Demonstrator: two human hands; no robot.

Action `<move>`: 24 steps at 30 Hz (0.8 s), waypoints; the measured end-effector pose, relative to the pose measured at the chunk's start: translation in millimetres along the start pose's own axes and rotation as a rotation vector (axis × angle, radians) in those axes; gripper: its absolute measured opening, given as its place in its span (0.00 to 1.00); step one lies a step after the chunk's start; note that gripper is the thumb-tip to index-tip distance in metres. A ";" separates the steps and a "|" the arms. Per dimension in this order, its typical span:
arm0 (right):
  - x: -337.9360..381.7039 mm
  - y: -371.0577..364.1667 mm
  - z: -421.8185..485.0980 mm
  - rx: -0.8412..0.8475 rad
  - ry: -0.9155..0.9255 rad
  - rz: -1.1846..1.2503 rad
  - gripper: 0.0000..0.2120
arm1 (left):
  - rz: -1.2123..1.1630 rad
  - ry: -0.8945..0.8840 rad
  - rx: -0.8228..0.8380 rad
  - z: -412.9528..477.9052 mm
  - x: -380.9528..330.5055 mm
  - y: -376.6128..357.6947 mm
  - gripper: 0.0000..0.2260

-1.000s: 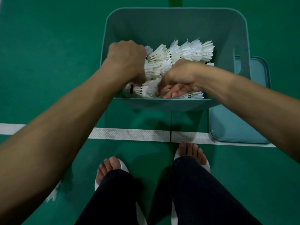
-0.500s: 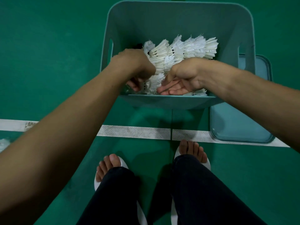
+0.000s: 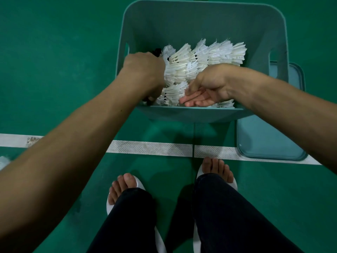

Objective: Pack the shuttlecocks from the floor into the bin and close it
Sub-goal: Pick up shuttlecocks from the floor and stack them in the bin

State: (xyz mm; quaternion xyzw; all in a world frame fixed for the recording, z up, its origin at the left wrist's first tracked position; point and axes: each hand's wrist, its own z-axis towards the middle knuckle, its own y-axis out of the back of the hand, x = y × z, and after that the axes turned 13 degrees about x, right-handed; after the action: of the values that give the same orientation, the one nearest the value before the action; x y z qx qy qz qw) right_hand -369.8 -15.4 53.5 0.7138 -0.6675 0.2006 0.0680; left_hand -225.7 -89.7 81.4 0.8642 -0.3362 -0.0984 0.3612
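Both arms reach down into the bin [image 3: 200, 21]. The left hand [image 3: 144, 73] is knuckles-up at its near left corner, fingers curled under among the shuttlecocks [image 3: 204, 57]; whether they grasp one I cannot tell. The right hand [image 3: 207, 88] lays straight, released fingers against the pile by the near wall. The shuttlecocks are white, ragged-feathered, heaped inside the teal bin. The lid [image 3: 264, 139] lies on the floor [image 3: 54, 52] beside its right wall.

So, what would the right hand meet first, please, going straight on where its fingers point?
The right hand would probably meet the shuttlecock just beyond its fingertips, before the left hand.
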 end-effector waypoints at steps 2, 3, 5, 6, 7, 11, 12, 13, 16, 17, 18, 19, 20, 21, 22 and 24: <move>0.3 1.1 -1.9 -0.011 0.001 -0.022 0.05 | -0.055 -0.035 0.028 1.2 0.5 -6.0 0.10; -0.1 1.0 -2.6 -0.014 0.000 -0.030 0.06 | -0.080 -0.046 0.050 1.1 2.9 -7.2 0.09; -1.0 -0.5 -2.0 -0.014 -0.009 -0.029 0.07 | -0.107 -0.054 0.059 0.5 7.0 -8.6 0.09; -1.6 -2.4 -0.5 -0.014 -0.017 -0.026 0.07 | -0.117 -0.053 0.047 0.2 7.8 -9.9 0.11; -2.2 -4.5 1.8 -0.016 -0.025 -0.027 0.07 | -0.119 -0.051 0.024 0.3 7.7 -11.4 0.14; -6.3 -11.4 11.6 -0.060 -0.017 -0.090 0.05 | -0.106 -0.033 -0.029 6.0 5.7 -18.1 0.16; -7.2 -12.3 12.1 -0.079 -0.001 -0.106 0.04 | -0.104 -0.033 -0.028 6.4 5.7 -18.4 0.15; -7.5 -12.8 11.3 -0.094 0.018 -0.119 0.03 | -0.093 -0.032 -0.026 5.7 6.1 -17.9 0.14; -8.2 -11.1 6.0 -0.124 0.091 -0.144 0.05 | -0.075 -0.036 -0.039 2.4 7.9 -15.7 0.15; -8.2 -10.0 3.6 -0.130 0.107 -0.161 0.07 | -0.077 -0.035 -0.048 1.6 8.4 -15.2 0.17; -7.9 -9.4 0.9 -0.135 0.113 -0.182 0.08 | -0.077 -0.034 -0.057 1.4 8.7 -15.0 0.17; -7.3 -9.2 -1.5 -0.146 0.113 -0.207 0.10 | -0.074 -0.032 -0.062 1.0 9.0 -15.4 0.18; -6.5 -9.4 -3.1 -0.160 0.113 -0.231 0.12 | -0.071 -0.027 -0.060 0.4 9.3 -15.3 0.18; -5.6 -9.5 -4.7 -0.178 0.116 -0.255 0.14 | -0.070 -0.019 -0.057 0.0 9.5 -15.0 0.19; -4.7 -9.6 -6.2 -0.199 0.120 -0.280 0.17 | -0.072 -0.012 -0.056 -0.6 9.3 -14.3 0.20; -3.1 -9.1 -11.9 -0.250 0.141 -0.328 0.20 | -0.089 -0.004 -0.061 -2.9 8.7 -13.7 0.22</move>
State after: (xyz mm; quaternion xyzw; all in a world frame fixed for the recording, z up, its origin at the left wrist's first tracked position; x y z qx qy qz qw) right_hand -363.3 -7.3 64.8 0.7832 -0.5555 0.1519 0.2343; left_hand -211.1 -86.8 74.7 0.8667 -0.2948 -0.1262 0.3821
